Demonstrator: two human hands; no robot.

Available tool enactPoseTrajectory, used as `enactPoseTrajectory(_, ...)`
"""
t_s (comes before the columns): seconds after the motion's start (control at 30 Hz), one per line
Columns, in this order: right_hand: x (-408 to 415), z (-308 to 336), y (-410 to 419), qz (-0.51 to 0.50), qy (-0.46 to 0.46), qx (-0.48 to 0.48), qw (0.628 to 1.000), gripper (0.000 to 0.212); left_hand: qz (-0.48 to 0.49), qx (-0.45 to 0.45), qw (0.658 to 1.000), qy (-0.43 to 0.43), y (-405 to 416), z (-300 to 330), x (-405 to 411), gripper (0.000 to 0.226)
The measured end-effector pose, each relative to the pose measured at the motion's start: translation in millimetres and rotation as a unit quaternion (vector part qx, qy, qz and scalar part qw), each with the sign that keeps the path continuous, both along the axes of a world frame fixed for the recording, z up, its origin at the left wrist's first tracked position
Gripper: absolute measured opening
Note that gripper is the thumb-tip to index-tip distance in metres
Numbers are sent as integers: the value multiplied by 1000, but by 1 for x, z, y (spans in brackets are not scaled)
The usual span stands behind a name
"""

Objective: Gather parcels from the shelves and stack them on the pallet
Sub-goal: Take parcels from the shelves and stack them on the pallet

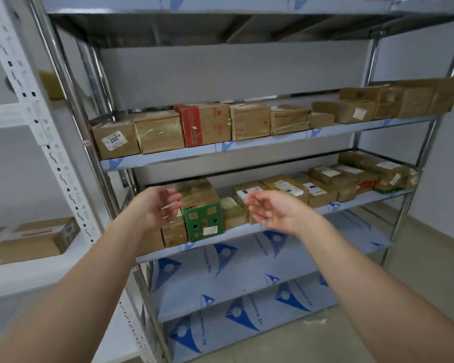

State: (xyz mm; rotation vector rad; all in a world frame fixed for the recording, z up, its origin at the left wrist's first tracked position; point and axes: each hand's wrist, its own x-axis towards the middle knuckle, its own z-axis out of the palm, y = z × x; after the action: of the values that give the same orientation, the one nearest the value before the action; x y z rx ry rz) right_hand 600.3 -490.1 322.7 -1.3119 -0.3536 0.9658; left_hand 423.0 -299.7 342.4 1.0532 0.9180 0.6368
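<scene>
With my left hand (157,205) and right hand (274,212) both spread and holding nothing, I'd clamp the green-fronted parcel (203,222) by its sides and draw it straight out.

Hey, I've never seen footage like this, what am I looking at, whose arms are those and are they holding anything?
There is one picture, taken by a wide-angle camera worn on a person's head, looking forward and down. The arms are that person's own. The left hand and right hand reach, open and empty, toward a metal shelf rack. Two of its shelves carry rows of brown cardboard parcels; between the hands stands a green box with a taped brown parcel on top. No pallet is in view.
</scene>
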Motion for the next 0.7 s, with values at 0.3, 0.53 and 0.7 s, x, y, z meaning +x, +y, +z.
enactPoseTrajectory(0.3,100,-7,88,0,5,-12,1000,16,0,-22,1000,22,93,-20,96,19)
enactPoseTrajectory(0.53,170,-39,171,64,8,-41,997,17,90,-47,995,17,148,-66,150,27)
enactPoseTrajectory(0.7,219,-52,226,115,-19,-74,990,23,169,-29,985,33,177,-82,183,29)
